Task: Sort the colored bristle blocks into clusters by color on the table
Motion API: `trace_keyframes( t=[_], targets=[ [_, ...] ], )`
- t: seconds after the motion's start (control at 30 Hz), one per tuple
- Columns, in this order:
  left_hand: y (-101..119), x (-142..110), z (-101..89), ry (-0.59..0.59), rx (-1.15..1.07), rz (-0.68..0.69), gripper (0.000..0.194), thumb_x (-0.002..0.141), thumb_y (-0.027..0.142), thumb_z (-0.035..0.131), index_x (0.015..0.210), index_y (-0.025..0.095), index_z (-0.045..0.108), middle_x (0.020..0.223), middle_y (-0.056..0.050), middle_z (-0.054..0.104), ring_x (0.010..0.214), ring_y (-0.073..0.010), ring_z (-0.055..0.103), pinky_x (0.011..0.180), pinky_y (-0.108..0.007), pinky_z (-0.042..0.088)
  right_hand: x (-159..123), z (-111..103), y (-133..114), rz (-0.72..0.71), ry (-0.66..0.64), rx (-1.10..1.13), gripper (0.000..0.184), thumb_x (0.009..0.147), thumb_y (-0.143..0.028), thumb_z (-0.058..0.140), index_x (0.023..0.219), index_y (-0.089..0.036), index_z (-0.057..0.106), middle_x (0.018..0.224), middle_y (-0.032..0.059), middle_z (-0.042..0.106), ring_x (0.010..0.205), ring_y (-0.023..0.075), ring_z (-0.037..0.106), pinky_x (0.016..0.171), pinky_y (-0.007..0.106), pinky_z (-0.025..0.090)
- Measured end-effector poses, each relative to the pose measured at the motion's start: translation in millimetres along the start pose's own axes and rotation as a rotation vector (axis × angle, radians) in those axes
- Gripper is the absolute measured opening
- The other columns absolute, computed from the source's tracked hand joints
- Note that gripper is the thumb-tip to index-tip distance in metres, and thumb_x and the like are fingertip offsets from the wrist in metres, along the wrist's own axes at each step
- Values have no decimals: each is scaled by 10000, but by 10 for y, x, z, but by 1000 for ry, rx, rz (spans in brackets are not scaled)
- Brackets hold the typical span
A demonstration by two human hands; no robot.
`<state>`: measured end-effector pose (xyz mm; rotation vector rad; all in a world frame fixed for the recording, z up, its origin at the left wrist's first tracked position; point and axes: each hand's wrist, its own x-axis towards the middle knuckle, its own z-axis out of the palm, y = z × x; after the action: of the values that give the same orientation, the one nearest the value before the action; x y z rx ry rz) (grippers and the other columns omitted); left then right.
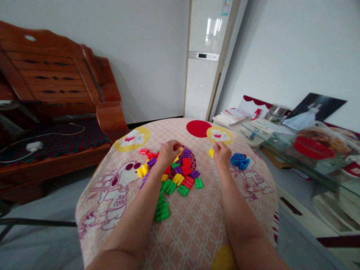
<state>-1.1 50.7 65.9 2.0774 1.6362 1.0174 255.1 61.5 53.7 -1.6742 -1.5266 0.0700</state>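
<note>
Small plastic clothespins in red, yellow, green and purple lie in a loose pile on the round table. My left hand (170, 153) is over the pile, its fingers closed on a yellow clothespin (180, 153). To the right of the pile, my right hand (222, 153) has its fingers pinched together; what they hold, if anything, is hidden. A yellow clothespin (211, 152) lies just left of that hand. Blue clothespins (240, 161) are grouped on the table to its right. Green clothespins (162, 210) are nearest to me, by my left forearm.
A patterned cloth (191, 232) covers the round table. On the right stands a glass-topped cabinet (284, 144) with papers, a red bowl (313, 148) and a picture (312, 108). A wooden bench (56, 78) is at left, a white air conditioner (201, 82) behind.
</note>
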Motion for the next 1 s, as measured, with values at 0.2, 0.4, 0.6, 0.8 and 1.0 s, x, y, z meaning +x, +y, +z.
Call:
trace_keyframes(
  t=[0.2, 0.4, 0.6, 0.8, 1.0],
  targets=[
    [88, -95, 234, 42, -168, -19, 287, 734, 91, 570, 951, 169, 740, 884, -54, 763, 792, -174, 686, 757, -280, 554, -105, 112, -357, -135, -476, 282, 259, 873, -328, 549, 838, -160, 743, 658, 6, 678, 600, 152, 610, 593, 229, 429],
    [-2, -80, 75, 49, -62, -69, 319, 771, 80, 544, 1008, 159, 743, 974, -74, 771, 881, -195, 703, 817, -291, 551, -238, 180, -499, -212, -640, 15, 275, 924, -323, 568, 814, -161, 760, 678, 30, 695, 695, 160, 646, 629, 227, 406],
    [-105, -99, -140, 61, 246, -150, 325, 841, 195, 564, 1119, 168, 731, 1082, -104, 751, 988, -246, 688, 892, -331, 529, -346, 219, -603, -257, -643, -282, 263, 897, -419, 642, 885, -182, 757, 898, 102, 761, 874, 206, 684, 712, 253, 430],
    [-222, -114, -94, 32, 389, -175, 374, 873, 223, 549, 1203, 153, 712, 1150, -140, 721, 1105, -283, 657, 962, -363, 509, -254, 55, -567, -232, -759, -186, 159, 840, -283, 645, 846, -152, 734, 764, 69, 738, 725, 171, 673, 632, 223, 435],
    [-255, -106, -69, 20, 346, -172, 335, 877, 237, 556, 1160, 171, 721, 1149, -111, 734, 1083, -260, 670, 956, -355, 515, -118, -48, -353, -30, -861, -52, 113, 789, -154, 614, 763, -130, 721, 516, 7, 623, 487, 132, 582, 515, 204, 422]
  ],
)
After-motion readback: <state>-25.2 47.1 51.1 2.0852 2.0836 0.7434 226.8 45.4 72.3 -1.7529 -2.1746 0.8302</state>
